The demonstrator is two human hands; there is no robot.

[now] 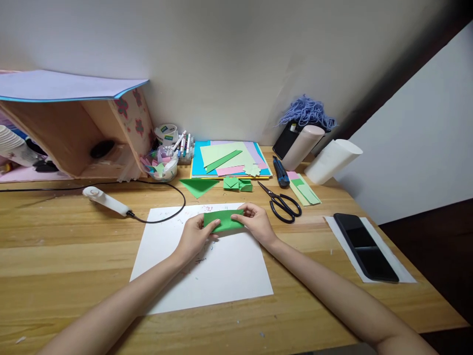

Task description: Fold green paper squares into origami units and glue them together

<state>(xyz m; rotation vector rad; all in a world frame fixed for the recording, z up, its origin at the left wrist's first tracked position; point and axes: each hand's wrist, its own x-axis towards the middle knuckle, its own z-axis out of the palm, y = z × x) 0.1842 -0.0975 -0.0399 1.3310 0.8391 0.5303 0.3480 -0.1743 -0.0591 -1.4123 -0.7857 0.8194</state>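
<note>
A folded piece of green paper [223, 220] is held up above the white sheet [229, 271]. My left hand [195, 235] grips its left end, thumb on the near face. At the right end, my right hand [255, 223] pinches it with the thumb in front; the fingers behind the paper are partly hidden. Just beyond lie a green paper triangle [199, 186] and small folded green paper pieces [232, 184]. Black-handled scissors [283, 204] rest to the right of my right hand. Small coloured specks are scattered on the white sheet.
A glue gun [107, 201] with a black cord lies left. Behind stand a cardboard box [135, 130], a tub of paper scraps [162, 170] and stacked coloured paper [207, 157]. A blue-black cutter [281, 172], white rolls [332, 160] and a phone [365, 246] are on the right.
</note>
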